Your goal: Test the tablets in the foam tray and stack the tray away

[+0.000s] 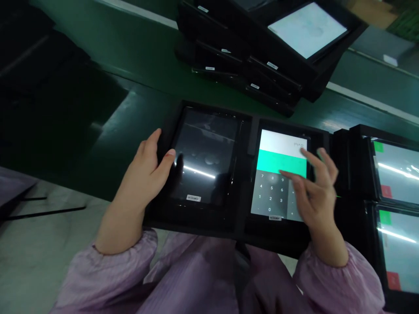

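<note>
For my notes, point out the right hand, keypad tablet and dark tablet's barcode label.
right hand (316, 203): head view, back of the hand.
keypad tablet (270, 196): head view, on-screen keypad.
barcode label (193, 198): head view, label centre.

Electronics factory line: green conveyor belt (137, 56), stacked black-cased tablets (262, 65).

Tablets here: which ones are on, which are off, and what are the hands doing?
Dark tablet, screen black, looks off.
Lit tablet, on, showing a number keypad under a green band.
Left hand, open, resting on the dark tablet's edge.
Right hand, fingers spread over the lit tablet's screen.
Side tablets, on, showing green and red patches.
Tablet stack, piled up, top screen glowing pale.
</note>
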The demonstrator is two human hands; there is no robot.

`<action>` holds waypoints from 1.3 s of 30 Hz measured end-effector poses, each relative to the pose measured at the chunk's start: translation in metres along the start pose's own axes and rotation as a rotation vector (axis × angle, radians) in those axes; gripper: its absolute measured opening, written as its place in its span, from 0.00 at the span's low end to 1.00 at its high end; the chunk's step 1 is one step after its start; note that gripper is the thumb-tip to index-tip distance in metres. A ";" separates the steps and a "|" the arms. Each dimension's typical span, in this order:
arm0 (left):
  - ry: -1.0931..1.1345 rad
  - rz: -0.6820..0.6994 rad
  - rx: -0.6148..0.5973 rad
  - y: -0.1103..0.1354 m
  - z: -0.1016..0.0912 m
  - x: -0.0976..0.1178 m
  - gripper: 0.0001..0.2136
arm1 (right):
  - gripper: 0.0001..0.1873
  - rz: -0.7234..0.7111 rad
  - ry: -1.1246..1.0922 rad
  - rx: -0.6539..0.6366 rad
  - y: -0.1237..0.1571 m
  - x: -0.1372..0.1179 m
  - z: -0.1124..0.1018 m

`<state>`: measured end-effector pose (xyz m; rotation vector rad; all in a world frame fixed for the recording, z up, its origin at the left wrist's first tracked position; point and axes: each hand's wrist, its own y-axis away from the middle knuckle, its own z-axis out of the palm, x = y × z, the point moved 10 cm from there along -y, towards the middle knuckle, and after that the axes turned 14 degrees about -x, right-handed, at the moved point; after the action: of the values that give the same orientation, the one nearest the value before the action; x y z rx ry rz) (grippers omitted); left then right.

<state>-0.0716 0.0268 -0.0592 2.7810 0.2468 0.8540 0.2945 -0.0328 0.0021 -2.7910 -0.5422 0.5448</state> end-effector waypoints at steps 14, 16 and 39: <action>-0.002 -0.022 -0.024 0.000 0.000 0.000 0.44 | 0.21 0.250 0.046 0.081 0.012 0.039 -0.004; 0.008 -0.026 -0.027 0.000 0.000 -0.001 0.44 | 0.21 0.207 0.023 0.054 0.010 0.036 -0.002; 0.008 -0.022 -0.051 0.001 0.004 0.002 0.45 | 0.20 0.242 -0.107 0.227 0.011 0.030 -0.021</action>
<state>-0.0673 0.0256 -0.0607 2.7229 0.2522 0.8543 0.3318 -0.0339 0.0084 -2.6340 -0.1499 0.7585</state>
